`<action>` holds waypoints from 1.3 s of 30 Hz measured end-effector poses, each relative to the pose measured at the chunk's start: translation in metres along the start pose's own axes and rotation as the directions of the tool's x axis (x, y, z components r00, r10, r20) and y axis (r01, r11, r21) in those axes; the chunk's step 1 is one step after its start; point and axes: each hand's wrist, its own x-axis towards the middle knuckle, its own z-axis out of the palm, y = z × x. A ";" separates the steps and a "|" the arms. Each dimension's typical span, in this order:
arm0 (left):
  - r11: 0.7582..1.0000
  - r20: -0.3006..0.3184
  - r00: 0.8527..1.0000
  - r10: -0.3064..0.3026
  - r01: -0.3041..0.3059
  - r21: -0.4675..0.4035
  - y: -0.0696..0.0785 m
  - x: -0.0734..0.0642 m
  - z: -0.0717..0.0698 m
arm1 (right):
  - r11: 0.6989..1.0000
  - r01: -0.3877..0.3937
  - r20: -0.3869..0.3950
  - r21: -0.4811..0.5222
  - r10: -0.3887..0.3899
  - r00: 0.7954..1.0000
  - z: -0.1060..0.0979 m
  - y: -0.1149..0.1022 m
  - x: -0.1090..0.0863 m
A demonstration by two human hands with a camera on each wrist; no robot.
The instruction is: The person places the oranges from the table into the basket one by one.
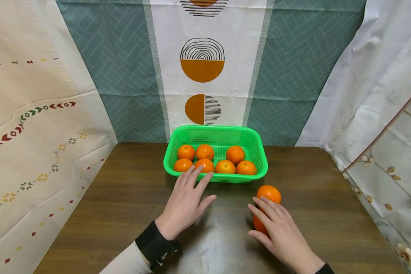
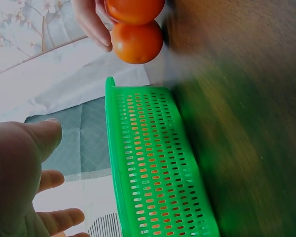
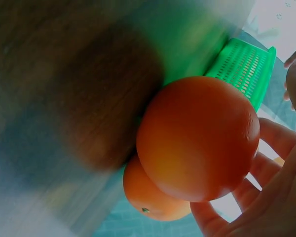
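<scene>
Two oranges sit one behind the other on the table, right of centre. My right hand point(image 1: 282, 232) is over the nearer orange point(image 1: 258, 223) with its fingers spread, partly covering it. In the right wrist view that orange point(image 3: 197, 140) is large, with the fingers beyond it; whether they touch it I cannot tell. The farther orange point(image 1: 269, 193) lies just past my fingertips. My left hand point(image 1: 186, 203) holds nothing, its fingers extended towards the front rim of the green basket point(image 1: 215, 133). Several oranges point(image 1: 235, 154) lie inside the basket.
The brown wooden table point(image 1: 133, 190) carries the basket near its back edge. Behind hangs a teal and white patterned cloth point(image 1: 130, 76). Light patterned cloths hang at the left point(image 1: 37, 152) and right point(image 1: 373, 95) sides.
</scene>
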 end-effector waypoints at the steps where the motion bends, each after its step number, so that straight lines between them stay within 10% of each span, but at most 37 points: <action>1: 1.000 0.001 1.000 -0.001 0.001 -0.003 0.000 -0.001 0.000 | 1.000 -0.001 0.004 0.004 0.001 1.000 0.001 0.000 0.000; 39: 1.000 0.005 1.000 -0.007 0.007 -0.023 0.000 -0.007 0.002 | 0.999 0.042 0.098 0.005 -0.042 0.994 0.007 -0.005 -0.004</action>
